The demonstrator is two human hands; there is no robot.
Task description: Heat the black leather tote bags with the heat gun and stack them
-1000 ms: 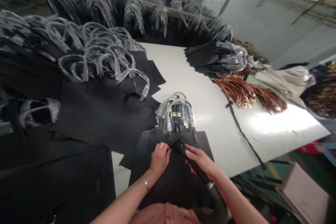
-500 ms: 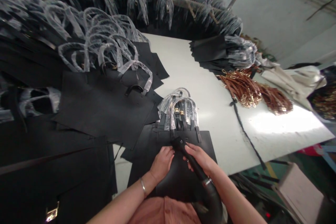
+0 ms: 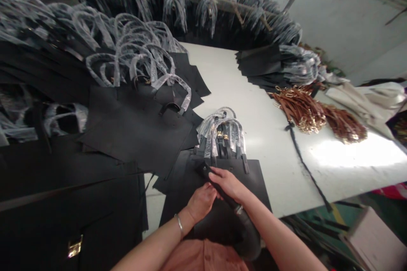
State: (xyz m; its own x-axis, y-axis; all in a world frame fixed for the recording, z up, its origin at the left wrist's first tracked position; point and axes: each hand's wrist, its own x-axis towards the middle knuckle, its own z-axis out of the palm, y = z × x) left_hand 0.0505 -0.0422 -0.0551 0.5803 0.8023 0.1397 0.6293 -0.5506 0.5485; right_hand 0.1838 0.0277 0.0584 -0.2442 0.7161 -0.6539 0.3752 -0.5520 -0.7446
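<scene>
Right hand [image 3: 226,183]: fingers closed round black tool [image 3: 229,201]. Left hand [image 3: 202,201], just beside: fingers curled; any hold cannot be told. Beneath both: black panel [image 3: 246,184]. Beyond: wrapped handles [image 3: 239,129]. Change: tool head shifted left, apparently moving work leftward.

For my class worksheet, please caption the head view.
Right hand grips a dark tubular object over a black panel with plastic-wrapped handles, left hand close beside it.
</scene>
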